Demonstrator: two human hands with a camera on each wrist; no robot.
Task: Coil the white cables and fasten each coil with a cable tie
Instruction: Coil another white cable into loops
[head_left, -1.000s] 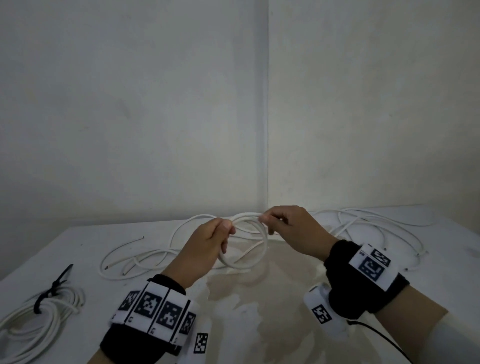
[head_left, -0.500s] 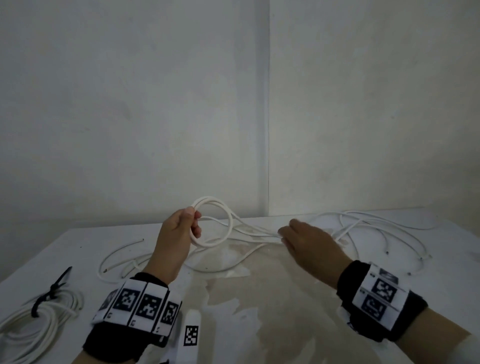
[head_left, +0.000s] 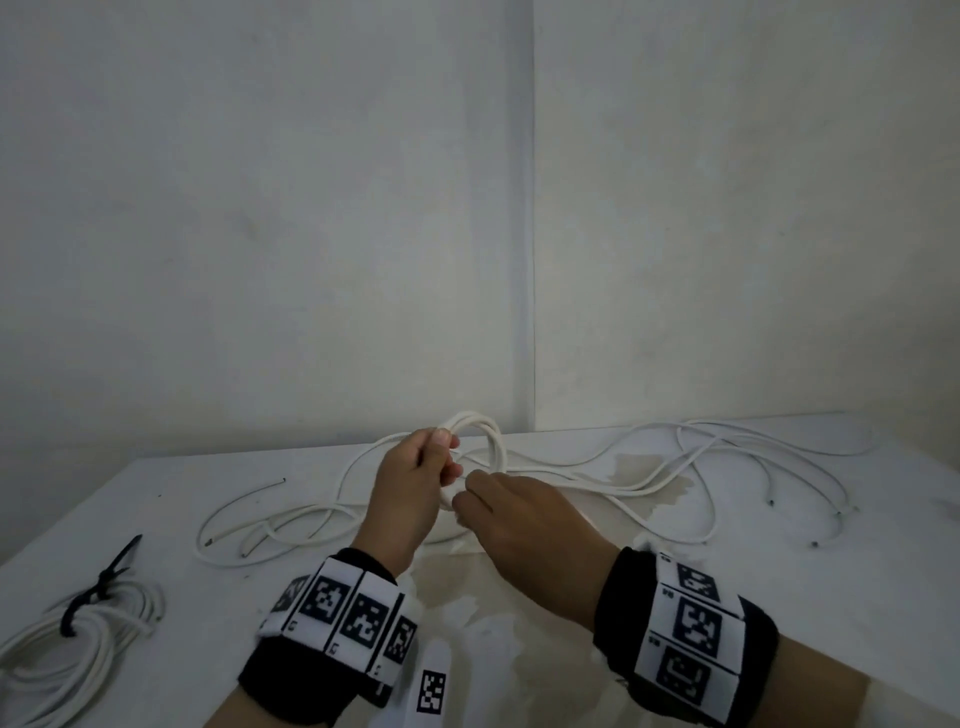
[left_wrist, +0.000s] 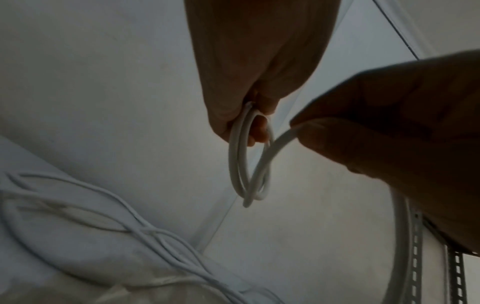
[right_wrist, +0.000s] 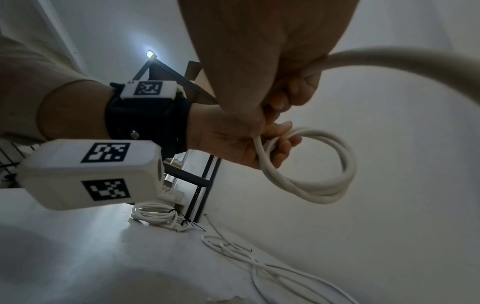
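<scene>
My left hand (head_left: 415, 483) grips a small coil of white cable (head_left: 491, 436) and holds it upright above the table; the coil (right_wrist: 319, 164) has a few loops. My right hand (head_left: 511, 512) pinches the same cable's loose strand (left_wrist: 278, 144) just beside the coil, touching the left fingers. The free length trails off to the right across the table among other loose white cables (head_left: 701, 467). A finished coil (head_left: 78, 644) bound with a black cable tie (head_left: 98, 587) lies at the table's front left.
The white table (head_left: 182, 545) sits in a wall corner. More loose cable (head_left: 270, 530) lies left of my hands. A stained patch (head_left: 519, 623) covers the table's middle. A metal shelf frame (right_wrist: 197, 181) stands beyond the table's left end.
My right hand came back from the stretched strand to the coil, bringing another loop. My left hand with the coil shifted a little right and lower.
</scene>
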